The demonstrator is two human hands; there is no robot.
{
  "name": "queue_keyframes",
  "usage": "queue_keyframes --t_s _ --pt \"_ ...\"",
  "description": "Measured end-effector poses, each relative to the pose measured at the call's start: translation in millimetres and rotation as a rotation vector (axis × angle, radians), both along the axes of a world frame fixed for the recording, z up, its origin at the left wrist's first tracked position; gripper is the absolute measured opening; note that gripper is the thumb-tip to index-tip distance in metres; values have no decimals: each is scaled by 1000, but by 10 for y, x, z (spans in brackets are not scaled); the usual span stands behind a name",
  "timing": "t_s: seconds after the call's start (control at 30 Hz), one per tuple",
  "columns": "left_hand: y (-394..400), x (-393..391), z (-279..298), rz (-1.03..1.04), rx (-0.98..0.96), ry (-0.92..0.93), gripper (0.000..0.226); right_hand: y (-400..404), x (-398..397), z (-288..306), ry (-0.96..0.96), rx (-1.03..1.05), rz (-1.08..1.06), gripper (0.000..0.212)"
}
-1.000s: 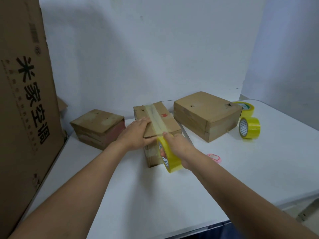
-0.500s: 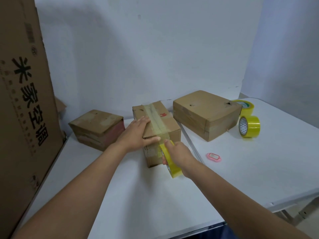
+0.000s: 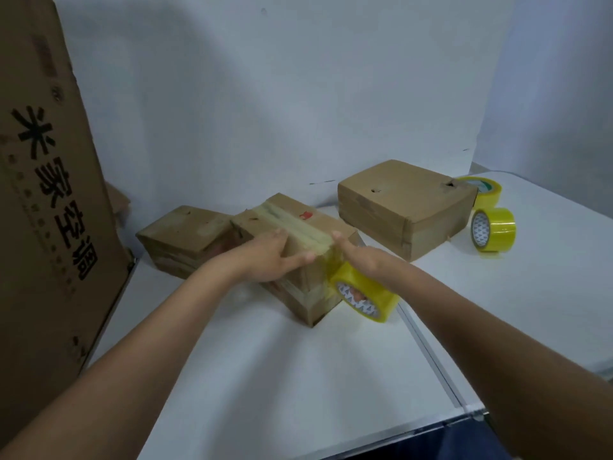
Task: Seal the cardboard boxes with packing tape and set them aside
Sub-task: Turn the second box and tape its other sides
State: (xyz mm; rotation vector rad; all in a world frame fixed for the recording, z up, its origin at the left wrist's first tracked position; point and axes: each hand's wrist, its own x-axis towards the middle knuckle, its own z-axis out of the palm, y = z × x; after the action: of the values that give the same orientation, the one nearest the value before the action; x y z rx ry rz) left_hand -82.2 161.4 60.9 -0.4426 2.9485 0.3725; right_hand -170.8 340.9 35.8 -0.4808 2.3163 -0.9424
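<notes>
A tall printed carton [image 3: 49, 200] stands at the left edge of the white counter [image 3: 265, 376], and the middle cardboard box [image 3: 298, 257] sits turned cornerwise between two other boxes. The left hand [image 3: 265, 257] lies flat on the box top beside the tape strip [image 3: 292, 224] — fingers straight. The right hand [image 3: 361, 257] also rests there with fingers straight, just above the yellow tape roll [image 3: 365, 297] — I cannot tell if it holds the roll.

A taped brown box [image 3: 298, 240] sits turned cornerwise at centre, a yellow tape roll [image 3: 365, 293] hanging against its four-o'clock side, with plain boxes at nine [image 3: 185, 237] and two o'clock [image 3: 404, 207].
</notes>
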Motion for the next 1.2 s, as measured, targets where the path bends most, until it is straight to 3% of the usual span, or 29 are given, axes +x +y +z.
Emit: queue_keyframes --t_s 0.17,0.3,0.47,0.67,0.87,0.97,1.07,1.2 --pt "-156 -309 160 102 -50 126 64 -68 -106 73 -5 137 50 92" --pt "-515 -540 59 182 -20 81 55 -95 -148 74 -19 156 89 88" --pt "-500 -671 -88 181 -167 -34 66 -100 -132 63 -5 140 140 73" --pt "270 -427 -158 45 -124 -91 76 -89 -148 16 -19 112 7 48" --pt "313 -326 -185 22 -93 -35 85 -150 -147 -7 -41 113 -35 56" --pt "293 -246 -261 -106 -69 98 73 -160 -126 -4 27 145 63 51" --pt "291 -182 -360 -191 -145 212 62 -161 -88 14 27 166 91 74" --pt "264 -192 -330 -204 -145 186 67 -150 -45 32 41 145 69 82"
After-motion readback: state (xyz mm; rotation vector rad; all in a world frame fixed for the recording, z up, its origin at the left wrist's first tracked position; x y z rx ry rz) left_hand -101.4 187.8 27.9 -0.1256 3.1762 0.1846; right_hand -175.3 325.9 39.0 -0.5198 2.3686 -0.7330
